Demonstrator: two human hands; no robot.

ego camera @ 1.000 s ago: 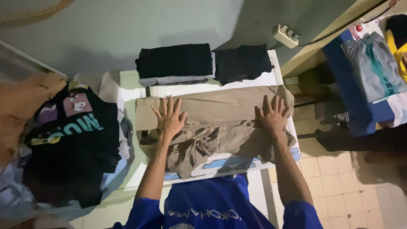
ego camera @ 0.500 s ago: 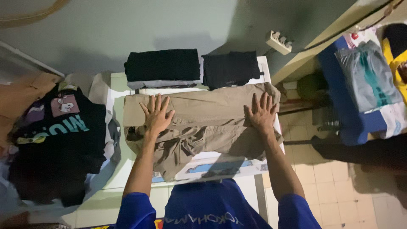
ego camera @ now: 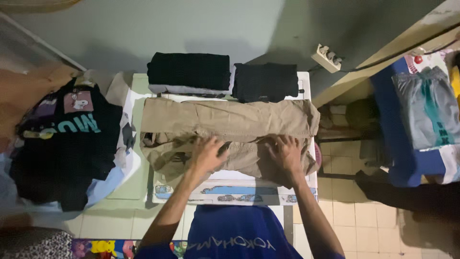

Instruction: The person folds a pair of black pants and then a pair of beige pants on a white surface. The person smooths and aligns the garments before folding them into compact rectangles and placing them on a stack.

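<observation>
Khaki trousers: spread across white counter, near hem overhanging toward its front edge. Left hand and right hand: palms down, fingers spread wide, pressing the near fold, close together. Beyond the hands: two folded black garments, touching the wall.

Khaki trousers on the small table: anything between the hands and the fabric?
Nothing visible. The left hand and right hand both lie flat on the near half of the crumpled khaki trousers in direct contact. The two folded black garment stacks sit beyond, along the far table edge.
</observation>
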